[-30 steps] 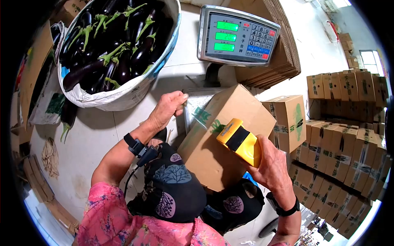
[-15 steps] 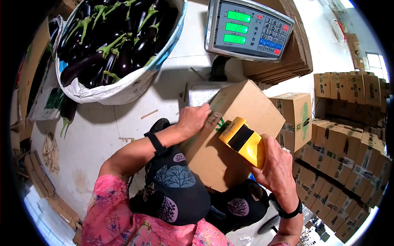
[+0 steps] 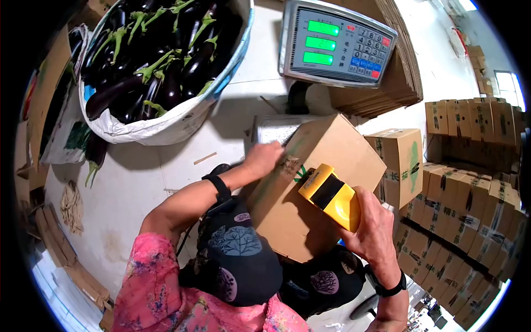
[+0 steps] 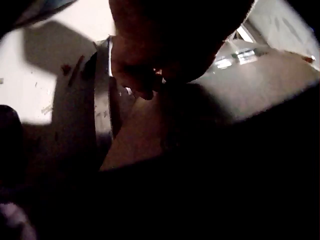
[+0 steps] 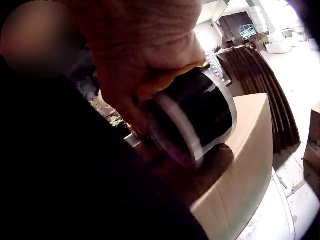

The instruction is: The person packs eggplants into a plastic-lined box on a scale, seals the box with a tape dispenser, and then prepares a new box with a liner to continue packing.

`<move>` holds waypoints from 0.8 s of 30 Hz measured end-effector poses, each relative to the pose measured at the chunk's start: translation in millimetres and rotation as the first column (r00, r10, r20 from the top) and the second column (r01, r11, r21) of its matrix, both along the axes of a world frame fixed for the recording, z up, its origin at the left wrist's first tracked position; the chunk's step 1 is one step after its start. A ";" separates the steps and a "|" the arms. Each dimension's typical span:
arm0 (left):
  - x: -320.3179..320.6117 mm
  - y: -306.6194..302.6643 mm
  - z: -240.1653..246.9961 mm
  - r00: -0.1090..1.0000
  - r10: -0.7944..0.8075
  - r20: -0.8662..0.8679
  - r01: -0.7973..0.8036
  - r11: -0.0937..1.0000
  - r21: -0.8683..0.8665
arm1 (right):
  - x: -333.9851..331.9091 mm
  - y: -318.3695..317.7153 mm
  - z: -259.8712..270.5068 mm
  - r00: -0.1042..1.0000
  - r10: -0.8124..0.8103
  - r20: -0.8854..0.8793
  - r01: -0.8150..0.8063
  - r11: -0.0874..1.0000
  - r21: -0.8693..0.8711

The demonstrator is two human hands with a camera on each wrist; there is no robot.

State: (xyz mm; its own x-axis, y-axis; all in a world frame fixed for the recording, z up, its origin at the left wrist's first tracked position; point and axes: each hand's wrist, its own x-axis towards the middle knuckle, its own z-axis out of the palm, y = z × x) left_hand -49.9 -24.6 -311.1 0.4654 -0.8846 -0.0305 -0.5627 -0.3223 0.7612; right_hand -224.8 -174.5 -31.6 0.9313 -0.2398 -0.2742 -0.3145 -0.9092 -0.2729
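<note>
A cardboard box (image 3: 315, 193) stands tilted in front of the person's knees, on the metal platform (image 3: 276, 130) of a scale. The right hand (image 3: 371, 224) grips a yellow tape dispenser (image 3: 331, 198) over the box's upper face. In the right wrist view, the right hand (image 5: 150, 45) curls round the dispenser, whose roll (image 5: 200, 107) of tape is wide and dark. The left hand (image 3: 264, 160) touches the box's left edge, where clear tape (image 3: 290, 165) lies. In the left wrist view, the left hand (image 4: 160, 45) is dark, its fingertips partly hidden.
A white-lined tub (image 3: 160, 133) of eggplants stands at upper left. The scale's display (image 3: 338, 44) is lit green beside flattened cardboard (image 3: 406, 66). Another closed box (image 3: 395, 163) stands right, with stacked boxes (image 3: 459, 205) beyond. Scraps lie on the floor (image 3: 133, 182).
The left hand has moved right and down from above the platform's corner to the box's left edge. The right hand keeps its grip on the dispenser, barely moved.
</note>
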 end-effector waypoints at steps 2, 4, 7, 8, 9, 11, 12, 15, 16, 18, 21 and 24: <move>3.0 -11.7 35.4 0.836 0.372 -0.404 -0.415 0.909 -0.022 | 0.3 -0.2 0.5 1.000 0.006 -0.001 -0.006 1.000 -0.016; -19.8 -28.9 27.5 0.896 0.297 -0.331 -0.402 0.860 -0.314 | 1.0 0.3 -0.6 1.000 0.021 -0.003 -0.021 1.000 -0.008; -17.3 -27.5 -48.1 0.974 0.222 -0.049 -0.227 0.930 -0.289 | -1.5 -4.3 -1.7 0.999 0.040 0.030 -0.039 0.999 -0.007; -11.3 -24.7 -36.3 0.987 0.159 0.008 -0.155 0.972 -0.178 | -2.7 -5.2 -3.6 0.998 0.044 0.048 -0.044 0.999 -0.004; -5.1 -31.0 -10.0 0.969 0.233 -0.085 -0.246 0.948 -0.200 | -4.3 -6.0 -3.9 0.998 0.041 0.056 -0.041 0.999 -0.001; 13.8 -44.3 49.7 0.948 0.277 -0.158 -0.313 0.902 -0.296 | -8.6 -8.3 -3.6 0.998 0.036 0.060 -0.037 0.999 0.009; 26.4 -53.7 81.4 0.966 0.226 -0.125 -0.257 0.878 -0.403 | -11.1 -9.3 -4.0 0.998 0.032 0.060 -0.033 0.999 0.017; 36.6 -84.3 141.1 0.976 0.009 0.217 0.108 0.846 -0.522 | -14.6 -7.8 -6.0 0.996 0.033 0.086 -0.037 0.999 0.040; 33.9 -100.4 162.9 0.914 -0.144 0.379 0.319 0.832 -0.454 | -14.5 -8.6 -6.1 0.994 0.038 0.098 -0.042 0.998 0.040; 25.2 -119.3 161.4 0.735 -0.286 0.614 0.524 0.814 -0.249 | -15.3 -10.9 -6.5 0.994 0.026 0.104 -0.032 0.998 0.054; 24.5 -122.3 151.0 0.695 -0.254 0.673 0.528 0.816 -0.237 | -20.3 -9.8 -10.3 0.990 0.033 0.139 -0.040 0.998 0.049; 25.4 -117.1 152.0 0.702 -0.356 0.617 0.546 0.826 -0.144 | -15.4 -11.8 -11.2 0.994 0.028 0.102 -0.036 0.996 0.078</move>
